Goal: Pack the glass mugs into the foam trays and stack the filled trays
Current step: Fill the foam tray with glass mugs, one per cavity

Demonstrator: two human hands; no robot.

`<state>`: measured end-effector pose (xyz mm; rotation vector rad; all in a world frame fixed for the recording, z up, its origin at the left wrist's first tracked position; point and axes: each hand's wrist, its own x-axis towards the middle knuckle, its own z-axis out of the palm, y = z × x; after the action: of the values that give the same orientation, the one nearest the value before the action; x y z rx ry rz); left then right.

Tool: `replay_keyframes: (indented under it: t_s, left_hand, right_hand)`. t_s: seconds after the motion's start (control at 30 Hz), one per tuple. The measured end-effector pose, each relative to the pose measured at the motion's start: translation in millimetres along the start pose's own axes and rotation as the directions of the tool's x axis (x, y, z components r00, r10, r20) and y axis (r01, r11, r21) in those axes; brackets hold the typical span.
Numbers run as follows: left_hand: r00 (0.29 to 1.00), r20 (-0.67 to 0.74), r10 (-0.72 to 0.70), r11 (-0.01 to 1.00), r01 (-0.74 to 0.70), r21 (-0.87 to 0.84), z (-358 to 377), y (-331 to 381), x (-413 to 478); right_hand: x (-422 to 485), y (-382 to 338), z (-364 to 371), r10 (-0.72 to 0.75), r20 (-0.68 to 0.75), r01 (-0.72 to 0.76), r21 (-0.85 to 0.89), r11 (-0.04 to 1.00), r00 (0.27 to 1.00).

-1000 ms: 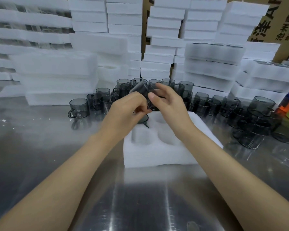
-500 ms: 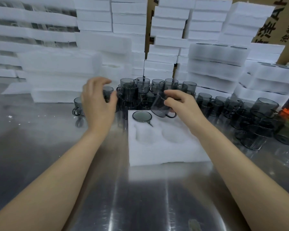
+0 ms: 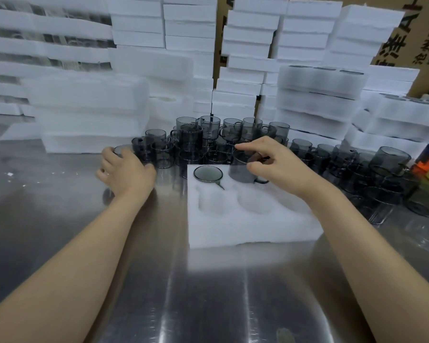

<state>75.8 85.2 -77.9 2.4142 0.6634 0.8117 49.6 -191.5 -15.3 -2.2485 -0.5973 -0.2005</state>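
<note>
You are working at a steel tabletop [image 3: 208, 293], with the foam tray [image 3: 245, 231] lying straight ahead so that every pocket is sitting within easy reach. Its two near pockets [image 3: 213, 201] are standing empty. In the far-left pocket a seated mug [image 3: 207, 173] is sitting sunk to the rim, its handle lying in the slot. Your right grip [image 3: 275, 164] is holding the second mug [image 3: 242, 169] by the rim, upright at the far-right pocket. The handle is facing you, probably to match its slot. Your left grip [image 3: 126, 169] is curling over the end mug [image 3: 119, 150] of the loose mugs [image 3: 233, 134], probably securing the next piece. Beyond them, foam stacks [image 3: 307, 45] are lining the back.
</note>
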Motion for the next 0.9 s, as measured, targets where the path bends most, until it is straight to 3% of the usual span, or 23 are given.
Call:
replay_keyframes:
  t_s: [0.27,0.57,0.67,0.9]
  left_hand:
    - [0.999,0.036,0.002,1.000,-0.001,-0.024,0.8,-0.9,-0.2]
    - [0.992,0.014,-0.126,0.958,0.126,-0.258,-7.7,7.4,3.4]
    - [0.993,-0.065,-0.096,0.942,0.070,-0.327,-12.6,12.6,1.8]
    - [0.964,-0.245,0.103,0.853,-0.212,-0.477,-27.7,34.8,-16.3]
  right_hand:
    - [-0.7,2.1,-0.8,-0.007,-0.031,0.005,-0.083,0.997,0.999]
    - [-2.5,0.2,-0.6,-0.091,-0.014,0.086,-0.195,0.977,0.996]
    - [-4.4,0.1,-0.3,-0.081,0.004,0.081,-0.167,0.983,0.997]
    - [-7.6,-1.2,-0.1,-0.006,0.070,0.013,-0.107,0.994,0.998]
